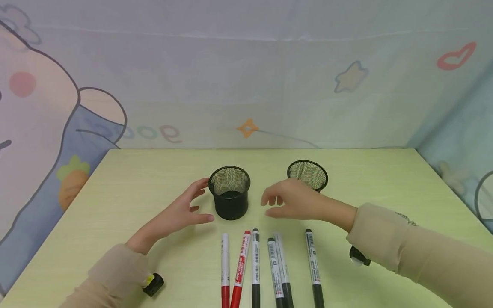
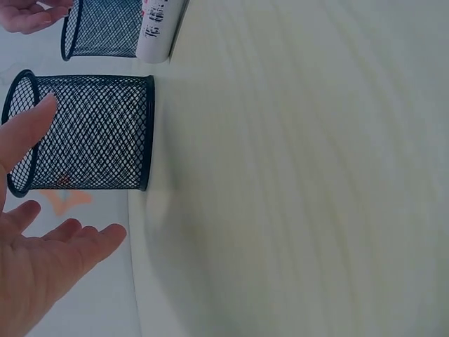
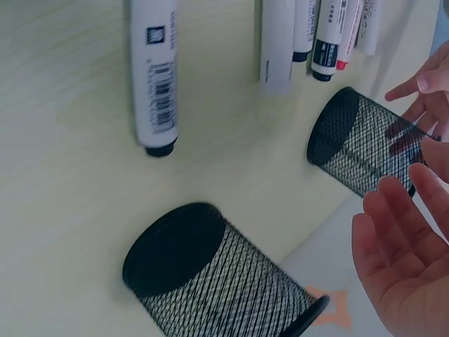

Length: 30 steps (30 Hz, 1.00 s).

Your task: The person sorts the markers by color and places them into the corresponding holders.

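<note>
While the left hand (image 1: 181, 210) is placed at the left side of the left cup (image 1: 231, 208), its grip is spread and holds nothing. Its fingers reach along the cup near the rim and its thumb lies near the base; in the left wrist view, the thumb overlaps the mesh wall. Contact with the cup cannot be confirmed. The right hand (image 1: 294, 201) is between the left cup and the right cup (image 1: 308, 173), partly covering the latter in the head view. Its fingers are loosely bent, the thumb is apart from them, and its grip is likewise without a load. In the right wrist view, this hand is clear of the right cup.

Both cups are black mesh and upright on the table (image 1: 135, 188), apart from each other. Six markers with white barrels lie nearer the person, roughly in a row. From the left: the first red marker (image 1: 225, 261); the second red marker (image 1: 241, 259), tilted, its near end close to the first; the first black marker (image 1: 256, 261); the second black marker (image 1: 275, 265) and the third black marker (image 1: 283, 261), lying side by side; and the fourth black marker (image 1: 313, 261), well apart at the right.

Each sleeve (image 1: 396, 239) is beige. Behind the table hangs a printed cloth (image 1: 215, 85) bearing a star (image 1: 351, 77) and a red heart (image 1: 456, 56)
</note>
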### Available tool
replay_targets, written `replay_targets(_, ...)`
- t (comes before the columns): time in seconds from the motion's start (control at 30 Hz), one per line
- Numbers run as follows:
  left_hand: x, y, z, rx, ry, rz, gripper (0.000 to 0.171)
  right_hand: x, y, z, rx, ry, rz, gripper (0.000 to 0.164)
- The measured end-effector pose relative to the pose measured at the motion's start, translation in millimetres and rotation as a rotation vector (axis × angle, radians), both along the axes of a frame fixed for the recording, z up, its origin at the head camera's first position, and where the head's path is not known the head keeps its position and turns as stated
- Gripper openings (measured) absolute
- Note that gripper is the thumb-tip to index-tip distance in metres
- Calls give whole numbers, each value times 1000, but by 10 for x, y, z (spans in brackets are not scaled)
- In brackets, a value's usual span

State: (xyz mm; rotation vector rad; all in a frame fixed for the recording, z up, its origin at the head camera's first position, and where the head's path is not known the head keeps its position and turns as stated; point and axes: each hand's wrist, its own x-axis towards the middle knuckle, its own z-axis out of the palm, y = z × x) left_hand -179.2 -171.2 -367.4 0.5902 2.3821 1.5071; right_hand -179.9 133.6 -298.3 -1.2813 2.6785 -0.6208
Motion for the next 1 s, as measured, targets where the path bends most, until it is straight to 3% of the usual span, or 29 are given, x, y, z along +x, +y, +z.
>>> replay_targets(0.43,-28,69,-16,-2,-18,-11,92,49,-215,-158,-73,-223,-96,9)
replay_targets(0.73,-75,146,-33,29,2,-2,90,179,-440,-321,-126,-372,-258,13)
replay_targets(1.0,-124,216,-74,67,-25,-20,93,312,-559,-477,-164,-402,-295,8)
